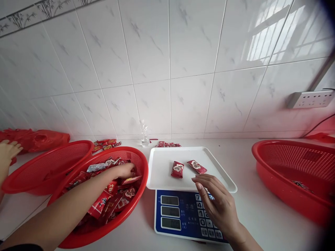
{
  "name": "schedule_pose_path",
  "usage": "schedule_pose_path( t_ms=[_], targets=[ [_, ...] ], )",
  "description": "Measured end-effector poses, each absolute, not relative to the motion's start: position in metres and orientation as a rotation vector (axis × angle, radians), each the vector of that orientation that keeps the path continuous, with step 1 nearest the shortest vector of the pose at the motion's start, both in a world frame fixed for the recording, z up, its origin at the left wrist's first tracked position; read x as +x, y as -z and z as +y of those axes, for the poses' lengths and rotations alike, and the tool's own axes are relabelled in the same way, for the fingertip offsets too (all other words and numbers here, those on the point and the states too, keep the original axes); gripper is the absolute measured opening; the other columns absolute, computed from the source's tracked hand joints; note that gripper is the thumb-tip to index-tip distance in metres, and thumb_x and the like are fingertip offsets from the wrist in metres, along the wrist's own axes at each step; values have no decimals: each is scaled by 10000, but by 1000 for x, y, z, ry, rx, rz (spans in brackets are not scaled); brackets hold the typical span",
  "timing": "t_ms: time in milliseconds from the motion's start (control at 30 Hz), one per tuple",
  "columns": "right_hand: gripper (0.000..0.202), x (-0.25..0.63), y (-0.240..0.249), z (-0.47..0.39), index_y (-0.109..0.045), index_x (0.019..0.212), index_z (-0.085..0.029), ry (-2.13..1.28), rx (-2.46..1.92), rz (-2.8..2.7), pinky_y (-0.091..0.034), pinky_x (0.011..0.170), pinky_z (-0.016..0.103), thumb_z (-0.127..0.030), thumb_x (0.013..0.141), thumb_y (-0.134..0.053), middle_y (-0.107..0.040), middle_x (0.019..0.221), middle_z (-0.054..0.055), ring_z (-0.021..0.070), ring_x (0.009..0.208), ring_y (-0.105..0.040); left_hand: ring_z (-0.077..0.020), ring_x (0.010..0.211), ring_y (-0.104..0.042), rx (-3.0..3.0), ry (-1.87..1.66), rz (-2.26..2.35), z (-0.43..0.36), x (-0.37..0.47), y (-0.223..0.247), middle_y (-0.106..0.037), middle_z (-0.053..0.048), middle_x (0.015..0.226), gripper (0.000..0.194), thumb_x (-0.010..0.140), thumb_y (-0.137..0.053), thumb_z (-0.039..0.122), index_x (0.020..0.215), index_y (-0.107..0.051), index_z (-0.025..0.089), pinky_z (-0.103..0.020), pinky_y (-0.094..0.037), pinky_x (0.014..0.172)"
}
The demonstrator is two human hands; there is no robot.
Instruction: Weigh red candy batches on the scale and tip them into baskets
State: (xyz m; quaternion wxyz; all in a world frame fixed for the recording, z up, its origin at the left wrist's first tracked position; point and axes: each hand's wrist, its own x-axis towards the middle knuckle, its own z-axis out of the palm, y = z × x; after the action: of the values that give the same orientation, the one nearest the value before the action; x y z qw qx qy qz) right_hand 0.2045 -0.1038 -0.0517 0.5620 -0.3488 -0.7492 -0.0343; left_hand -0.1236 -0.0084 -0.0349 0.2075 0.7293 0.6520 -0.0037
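Note:
My left hand [127, 171] reaches into a red basket [142, 164] heaped with small red packets [128, 194]. Its fingers curl down among the packets at the basket's right side, and what they hold is hidden. Over the keypad of a blue digital scale [190, 212], my right hand [217, 197] hovers with fingers stretched out, holding nothing. On the scale's white tray [159, 164] lie two red packets with cream labels, a left one [177, 169] and a right one [197, 166]. The right hand's fingertips are just in front of the right packet.
Another red basket [70, 157] stands at left, near a co-worker's hand [9, 150] and a red plastic bag [49, 138]. A clear bottle [144, 134] and loose packets [167, 144] lie along the wall. At right are a large red basket [264, 167] and a power strip [311, 99].

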Motion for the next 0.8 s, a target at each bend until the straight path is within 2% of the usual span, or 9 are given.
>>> schedule_pose_path(
  t_ms=[100,200,267,333,433,500,600,733,800],
  targets=[
    [147,205,51,-105,-605,901,-230,99,-803,-1774,-530,667,346,-138,853,-500,-677,786,48,195,765,-641,-228,834,-652,1892,-43,1664,-9,-131,17,-691,-51,933,361,697,-604,340,1022,-593,186,-262,-485,646],
    [140,204,50,-105,-601,900,-208,113,-779,-1781,-527,667,328,-117,849,-507,-672,782,49,184,765,-634,-270,930,-624,1931,-103,1788,-5,-138,6,-657,-92,1020,439,689,-595,346,1091,-553,174,-312,-487,722],
    [138,203,51,-105,-598,896,-209,112,-780,-1787,-524,665,321,-115,849,-508,-671,780,45,179,759,-632,-317,1065,-559,2048,-28,1962,-3,-142,8,-602,-121,1149,465,668,-615,376,1091,-569,189,-367,-453,837],
    [136,203,51,-104,-595,895,-211,112,-788,-1789,-521,667,319,-117,850,-508,-671,782,43,180,760,-632,-378,1193,-446,2108,129,2093,-2,-143,15,-496,-160,1294,607,622,-656,463,1153,-550,190,-434,-400,918],
    [129,203,53,-103,-594,889,-209,104,-798,-1790,-518,679,314,-118,851,-510,-667,786,44,178,768,-631,-416,1245,-366,2136,296,2118,-4,-143,31,-426,-213,1336,815,566,-686,538,1244,-476,139,-471,-358,956],
    [126,203,54,-103,-594,885,-207,94,-802,-1795,-515,686,309,-117,850,-513,-666,789,43,175,772,-629,-393,1184,-444,2182,299,2080,-7,-142,38,-488,-202,1266,750,610,-661,522,1225,-478,133,-447,-387,925],
    [122,203,55,-103,-591,881,-210,79,-801,-1801,-514,683,308,-122,853,-510,-665,789,43,174,769,-628,-337,1041,-564,2244,236,1997,-10,-144,41,-563,-157,1177,548,707,-603,436,1180,-504,177,-394,-444,826],
    [116,203,54,-103,-590,875,-211,61,-803,-1796,-516,673,303,-131,858,-507,-664,786,42,170,762,-628,-301,975,-607,2308,168,1891,-9,-149,32,-630,-119,1099,330,760,-556,272,1085,-569,213,-350,-452,773],
    [114,203,53,-103,-591,872,-211,64,-807,-1790,-517,672,300,-137,861,-505,-666,787,40,167,759,-630,-284,921,-629,2284,121,1852,-8,-152,27,-666,-93,1039,270,773,-542,262,1035,-593,224,-339,-455,756]
  ],
)
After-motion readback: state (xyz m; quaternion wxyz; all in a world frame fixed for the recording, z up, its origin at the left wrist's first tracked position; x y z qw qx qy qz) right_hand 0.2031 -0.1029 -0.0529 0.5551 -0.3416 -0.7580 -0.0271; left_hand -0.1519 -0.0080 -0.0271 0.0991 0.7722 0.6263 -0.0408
